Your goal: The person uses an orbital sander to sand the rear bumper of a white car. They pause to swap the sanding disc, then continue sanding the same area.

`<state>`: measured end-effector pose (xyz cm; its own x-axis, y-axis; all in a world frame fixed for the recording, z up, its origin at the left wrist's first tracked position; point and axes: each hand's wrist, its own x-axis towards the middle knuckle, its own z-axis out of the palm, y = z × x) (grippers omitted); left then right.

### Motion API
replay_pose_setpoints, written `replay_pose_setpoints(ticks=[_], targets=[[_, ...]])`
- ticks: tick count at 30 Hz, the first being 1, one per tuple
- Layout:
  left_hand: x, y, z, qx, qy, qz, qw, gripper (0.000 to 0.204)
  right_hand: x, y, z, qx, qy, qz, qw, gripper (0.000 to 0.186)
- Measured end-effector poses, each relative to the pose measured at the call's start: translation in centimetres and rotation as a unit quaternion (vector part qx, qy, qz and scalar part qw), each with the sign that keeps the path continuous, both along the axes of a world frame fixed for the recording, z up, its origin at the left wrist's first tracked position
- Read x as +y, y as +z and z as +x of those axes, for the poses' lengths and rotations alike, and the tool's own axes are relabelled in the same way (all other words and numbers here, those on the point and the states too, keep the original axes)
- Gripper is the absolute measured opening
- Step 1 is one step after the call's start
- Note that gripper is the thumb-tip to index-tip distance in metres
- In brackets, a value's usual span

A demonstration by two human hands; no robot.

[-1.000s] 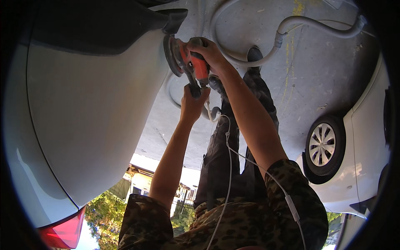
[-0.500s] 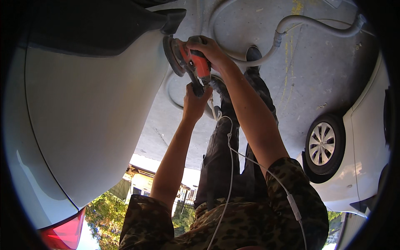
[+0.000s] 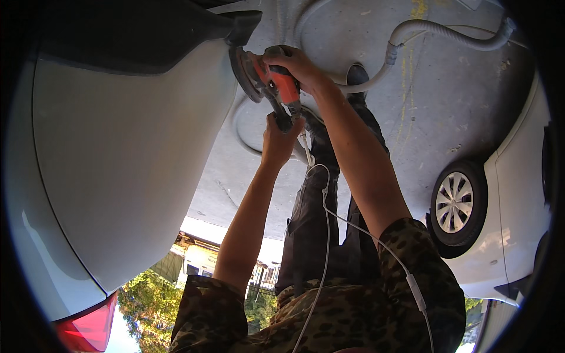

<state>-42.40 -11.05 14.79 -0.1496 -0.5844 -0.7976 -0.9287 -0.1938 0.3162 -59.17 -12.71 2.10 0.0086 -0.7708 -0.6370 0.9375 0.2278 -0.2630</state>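
Observation:
A red and black orbital sander (image 3: 284, 84) is in both my hands. Its round dark pad (image 3: 243, 75) stands on edge against the right edge of a dull whitish car panel (image 3: 129, 141), just below the black trim (image 3: 118, 41). My right hand (image 3: 297, 66) is wrapped over the sander's head from the right. Below it, my left hand (image 3: 281, 141) closes round the tail end, where a dark hose fitting and a pale cord come out. The fingers of my left hand are partly hidden behind the tool.
A grey ribbed hose (image 3: 453, 36) loops over the concrete floor (image 3: 435, 112) behind my legs. At right stands another white car with a silver-spoked wheel (image 3: 455, 203). A red tail light (image 3: 91, 326) sits at lower left. A thin white cable (image 3: 327, 235) hangs along my body.
The sander and both hands have shifted very slightly upward in the view, toward the black trim. My grip on the tool is the same.

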Motion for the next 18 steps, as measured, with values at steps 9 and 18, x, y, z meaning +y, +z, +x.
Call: replay_pose_setpoints(ticks=[9, 18], targets=[[0.1, -0.4, -0.9, -0.008, -0.024, -0.018, 1.000, 0.069, -0.4, -0.6, -0.5, 0.018, 0.007, -0.003, 1.000, 0.045], [0.8, 0.2, 0.5, -0.009, -0.037, -0.011, 0.999, 0.063, 1.2, 0.3, 0.3, 0.002, 0.018, 0.021, 1.000, 0.050]])
